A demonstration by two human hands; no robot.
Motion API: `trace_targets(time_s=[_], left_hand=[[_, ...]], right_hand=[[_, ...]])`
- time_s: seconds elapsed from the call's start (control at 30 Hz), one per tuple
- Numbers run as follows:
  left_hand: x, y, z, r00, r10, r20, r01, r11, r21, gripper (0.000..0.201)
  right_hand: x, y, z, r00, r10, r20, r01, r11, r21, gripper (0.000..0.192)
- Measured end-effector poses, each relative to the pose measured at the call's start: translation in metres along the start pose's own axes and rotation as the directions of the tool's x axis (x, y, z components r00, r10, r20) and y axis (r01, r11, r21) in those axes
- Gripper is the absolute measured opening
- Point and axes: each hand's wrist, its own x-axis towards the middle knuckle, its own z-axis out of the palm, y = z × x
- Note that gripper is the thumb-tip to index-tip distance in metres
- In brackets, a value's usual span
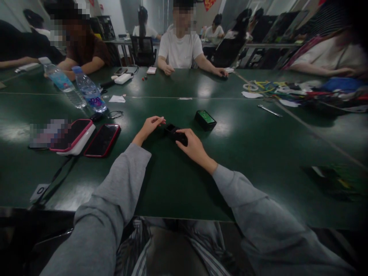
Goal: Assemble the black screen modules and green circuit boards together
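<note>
Right now our right hand [192, 146] closes over a small black box [173, 132] at the table's [258, 153] centre, while our left hand [150, 126], at nine o'clock of it, pinches fingertips together; whether anything sits between them we cannot tell. A second box [205, 119] lies at two o'clock. Best to pin the box flat and work slowly.
</note>
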Motion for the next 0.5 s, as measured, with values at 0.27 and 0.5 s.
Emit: trace_targets(time_s=[0.27, 0.5], left_hand=[[0.004, -0.007, -0.002, 1.0, 0.026, 0.016, -0.026, 1.0, -0.012, 0.035], [0.006, -0.012, -0.003, 0.999, 0.012, 0.033, -0.012, 1.0, 0.001, 0.034]], right_hand=[[-0.032, -0.012, -0.03, 0.977, -0.076, 0.2, 0.058, 0.994, 0.093, 0.044], [-0.162, 0.049, -0.167, 0.964, 0.069, -0.258, -0.181, 0.877, -0.445, 0.043]])
